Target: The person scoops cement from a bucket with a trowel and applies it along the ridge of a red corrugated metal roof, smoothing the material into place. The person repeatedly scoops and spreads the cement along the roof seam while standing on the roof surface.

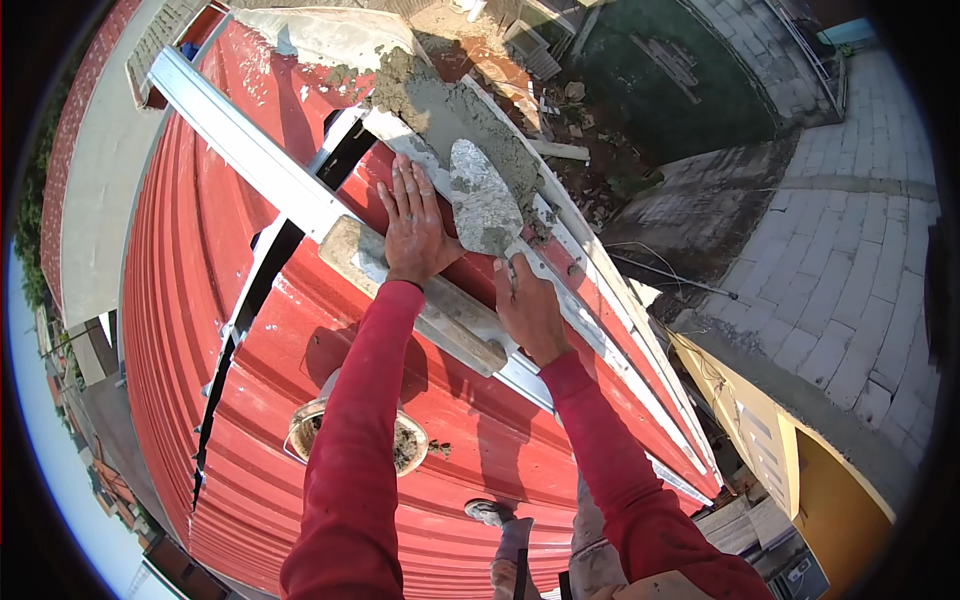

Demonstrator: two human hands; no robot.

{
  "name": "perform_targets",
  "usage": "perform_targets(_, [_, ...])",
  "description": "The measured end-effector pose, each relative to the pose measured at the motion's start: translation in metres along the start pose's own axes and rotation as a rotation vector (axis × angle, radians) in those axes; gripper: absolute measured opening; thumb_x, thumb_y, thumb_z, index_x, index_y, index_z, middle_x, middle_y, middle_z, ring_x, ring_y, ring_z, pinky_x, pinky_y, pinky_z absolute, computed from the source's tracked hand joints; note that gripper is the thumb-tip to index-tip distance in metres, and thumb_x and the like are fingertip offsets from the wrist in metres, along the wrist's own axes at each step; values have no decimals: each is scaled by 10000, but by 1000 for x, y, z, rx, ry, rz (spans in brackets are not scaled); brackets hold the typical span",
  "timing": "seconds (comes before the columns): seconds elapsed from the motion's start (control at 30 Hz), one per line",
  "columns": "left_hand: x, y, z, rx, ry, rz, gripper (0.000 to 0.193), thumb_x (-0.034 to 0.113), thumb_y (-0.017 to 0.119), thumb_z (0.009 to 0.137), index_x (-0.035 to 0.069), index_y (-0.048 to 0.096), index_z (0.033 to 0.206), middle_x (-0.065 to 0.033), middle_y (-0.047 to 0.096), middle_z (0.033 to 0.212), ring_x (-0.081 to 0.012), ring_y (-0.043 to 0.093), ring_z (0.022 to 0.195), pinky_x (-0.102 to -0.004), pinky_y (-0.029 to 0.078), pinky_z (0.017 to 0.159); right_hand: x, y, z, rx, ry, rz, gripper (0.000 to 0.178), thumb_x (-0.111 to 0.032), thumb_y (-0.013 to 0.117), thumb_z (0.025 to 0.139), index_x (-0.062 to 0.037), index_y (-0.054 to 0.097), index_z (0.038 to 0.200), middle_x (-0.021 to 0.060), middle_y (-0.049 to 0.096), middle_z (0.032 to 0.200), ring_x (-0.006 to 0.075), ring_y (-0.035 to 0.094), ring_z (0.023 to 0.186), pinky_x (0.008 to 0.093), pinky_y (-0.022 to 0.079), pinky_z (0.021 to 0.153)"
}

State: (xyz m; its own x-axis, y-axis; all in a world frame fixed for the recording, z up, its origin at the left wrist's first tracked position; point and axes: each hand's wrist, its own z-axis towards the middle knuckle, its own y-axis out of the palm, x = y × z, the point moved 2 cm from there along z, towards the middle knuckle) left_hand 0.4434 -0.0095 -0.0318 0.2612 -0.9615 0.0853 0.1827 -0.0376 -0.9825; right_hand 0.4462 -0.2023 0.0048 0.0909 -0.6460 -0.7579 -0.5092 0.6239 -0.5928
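A person in long red sleeves, seen from above their own head, works over a red ribbed metal roof (450,410). The right hand (530,305) is closed around the handle of a trowel (485,195), thumb lying along the top. The trowel is near the roof's right edge, its broad, grey-smeared blade pointing toward the far end; whether it presses on the surface below cannot be told. Just beyond and beside the blade, wet grey mortar (425,105) is spread in a thick, rough band running up to the roof's far end, bounded on the right by a narrow pale edging strip (620,280). The left hand (415,222) is open and holds nothing: it lies palm down just left of the blade, fingers straight and pointing toward the far end, over a wooden board (455,325) and the red metal beside it. The board lies slantwise along a long silvery metal strip (240,145), which crosses the roof from its far left corner toward the right edge. A bucket (410,445), partly hidden by the left forearm, stands on the ribs nearer the person, with grey residue inside. A shoe (488,512) shows on the roof's near part. Beyond the right edge, well below, are a grey block wall (840,260) and a dark green area (665,80).
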Motion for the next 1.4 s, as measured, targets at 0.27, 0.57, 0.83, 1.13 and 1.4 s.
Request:
perform_targets(0.27, [9,-3,5,-9,18,-45,1443,892,586,559,-188,213,1440,-369,135,1550,-448,128,1478,-593,104,1179,50,-77,48,58,-358,-606,281,-331,547,977,-51,538,993,151,623,666,395,628,538,484,504,491])
perform_targets(0.57, [13,3,3,-51,10,-27,1426,853,636,564,-194,219,1437,-369,135,1551,-441,113,1484,-593,98,1179,-23,-15,74,-3,-65,-98,326,-329,487,1000,-7,533,976,307,612,715,522,600,714,581,471,656])
perform_targets(0.83, [8,-4,8,15,7,-72,1455,857,644,546,-185,186,1452,-365,112,1558,-433,101,1488,-588,96,1182,11,-9,23,107,88,-211,294,-294,490,1001,-3,503,964,281,626,660,474,640,655,559,512,568])
perform_targets(1.13, [11,7,5,-21,-22,-17,1427,816,682,565,-168,175,1466,-348,114,1566,-424,88,1492,-584,81,1186,-29,-10,54,197,-25,15,300,-270,485,1004,25,518,959,288,624,685,478,633,686,567,479,576])
perform_targets(1.4, [6,11,-1,-23,2,149,1446,846,658,553,-165,175,1468,-343,134,1565,-423,86,1493,-586,92,1183,-23,19,47,106,194,-58,329,-299,457,1008,21,514,958,333,636,757,517,637,767,582,512,660])
